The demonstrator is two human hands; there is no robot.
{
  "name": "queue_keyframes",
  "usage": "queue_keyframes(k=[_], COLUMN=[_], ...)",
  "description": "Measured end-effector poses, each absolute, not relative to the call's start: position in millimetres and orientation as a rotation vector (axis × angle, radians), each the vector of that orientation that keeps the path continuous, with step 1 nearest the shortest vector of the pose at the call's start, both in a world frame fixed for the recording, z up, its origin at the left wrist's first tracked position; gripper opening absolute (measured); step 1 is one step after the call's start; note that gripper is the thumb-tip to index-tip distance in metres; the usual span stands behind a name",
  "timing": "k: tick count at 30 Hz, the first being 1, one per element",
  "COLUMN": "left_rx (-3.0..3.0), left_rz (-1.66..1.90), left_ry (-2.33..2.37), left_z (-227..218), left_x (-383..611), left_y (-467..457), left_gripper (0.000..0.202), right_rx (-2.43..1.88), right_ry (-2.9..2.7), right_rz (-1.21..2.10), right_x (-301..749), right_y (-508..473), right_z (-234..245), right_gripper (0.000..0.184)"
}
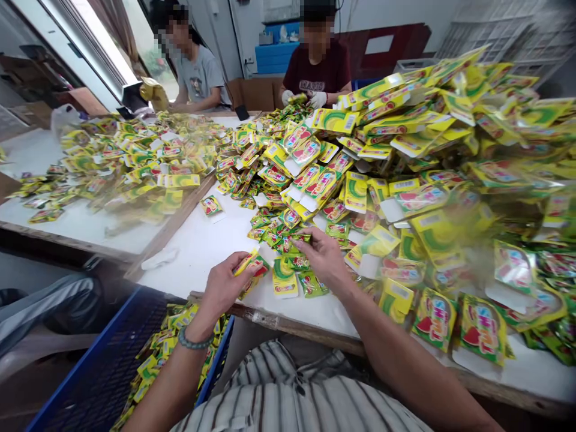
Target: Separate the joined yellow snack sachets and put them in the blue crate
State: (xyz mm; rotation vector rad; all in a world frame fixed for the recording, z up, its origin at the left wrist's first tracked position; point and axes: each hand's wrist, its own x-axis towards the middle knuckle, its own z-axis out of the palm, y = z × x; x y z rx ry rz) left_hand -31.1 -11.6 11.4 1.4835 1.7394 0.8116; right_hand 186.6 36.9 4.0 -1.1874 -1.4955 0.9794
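A: Take twelve o'clock as straight ahead. Where are the hands?

B: The left hand [227, 279] is at eleven, its fingers closed round a small yellow box [246, 264] over the near edge of the worktop [193, 258]. The right hand [326, 258] is at one, thumb and forefinger pinched on a green sachet [304, 238] beside a sachet heap [265, 231].

A: And around them?

B: A loose carton [284, 278] lies flat at the left hand's three o'clock. A mound of boxes [405, 126] spreads from twelve to three, and a blue crate [96, 354] stands lower down at ten.

A: How would they handle?

B: The box looks like thin card: light, fairly stiff, easily crushed, so take it by its narrow sides. The sachet looks soft and glossy, probably slippery; I'd pinch its flat end seam.
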Motion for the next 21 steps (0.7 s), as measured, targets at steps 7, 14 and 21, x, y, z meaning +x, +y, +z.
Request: queue_keyframes(k=[7,14,21], left_rx=[0.905,0.792,0.941], left_rz=[0.99,0.845,0.859], left_ry=[1.229,1.161,1.172], left_z=[10,7,1], left_x=[4,2,10], left_y=[-22,-29,-29], left_gripper=[0.052,0.062,0.059], right_rx=[-1.091,-1.183,-1.189], right_ry=[-1.855,-2.045,-2.149], right_rz=[1.11,1.115,1.028], right_x=[191,200,211], right_y=[32,27,19], right_z=[11,20,32], right_gripper=[0.015,0.008,0.011])
